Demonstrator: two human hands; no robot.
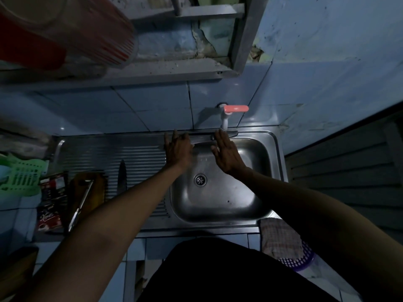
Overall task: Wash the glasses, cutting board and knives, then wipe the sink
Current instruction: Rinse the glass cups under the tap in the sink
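Observation:
A long knife [201, 139] lies across the back of the steel sink [268, 171], under the white tap [224, 122]. My left hand [177, 150] is at the blade's left end with its fingers spread and straight. My right hand [224, 153] lies flat against the knife near its dark handle, fingers straight and thumb below. No water stream is visible. A second dark knife [122, 177] lies on the ribbed drainboard. A wooden cutting board [91, 192] sits left of it with a metal-handled knife [80, 205] on top. No glasses are identifiable.
The tap's pink lever [236, 108] points right. A green basket [19, 177] and dark packets [51, 203] stand at the left. A checked cloth [279, 236] drapes over a purple basket [301, 261] at the front right. A shelf with a red-striped cup [91, 33] hangs overhead.

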